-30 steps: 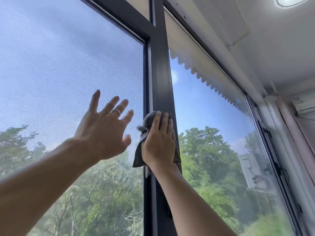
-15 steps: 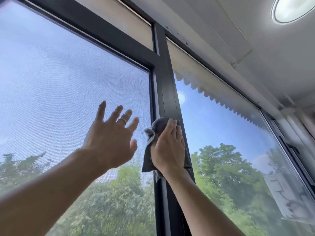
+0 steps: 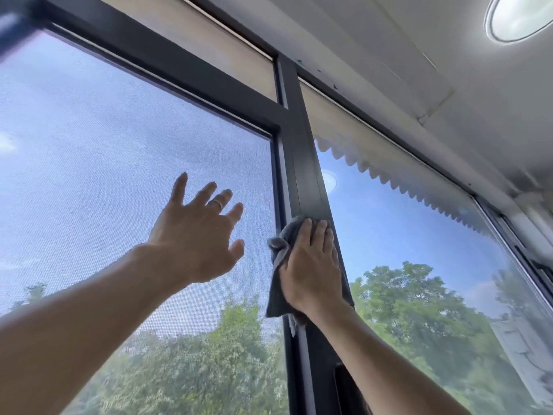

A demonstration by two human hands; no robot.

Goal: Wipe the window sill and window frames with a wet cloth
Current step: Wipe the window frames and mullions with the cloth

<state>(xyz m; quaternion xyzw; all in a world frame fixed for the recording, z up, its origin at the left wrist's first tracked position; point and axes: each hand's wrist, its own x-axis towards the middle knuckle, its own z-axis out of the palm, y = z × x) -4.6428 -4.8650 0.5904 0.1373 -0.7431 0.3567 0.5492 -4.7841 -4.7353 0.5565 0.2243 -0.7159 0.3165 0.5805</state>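
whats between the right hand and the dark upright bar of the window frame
In the head view, a grey cloth lies between them: the right hand presses it flat against the upright bar, with loose folds hanging out on the hand's left side.

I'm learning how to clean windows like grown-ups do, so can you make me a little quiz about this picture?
1. True or false: the grey cloth is pressed against the dark vertical frame post.
2. Which hand presses the cloth? A) left hand B) right hand C) both hands
3. Fill in the gap: the left hand wears a ____ on one finger.

Key:
1. True: it lies flat on the post between the insect screen and the glass pane.
2. B: the left hand is spread open in front of the screen, holding nothing.
3. Ring.
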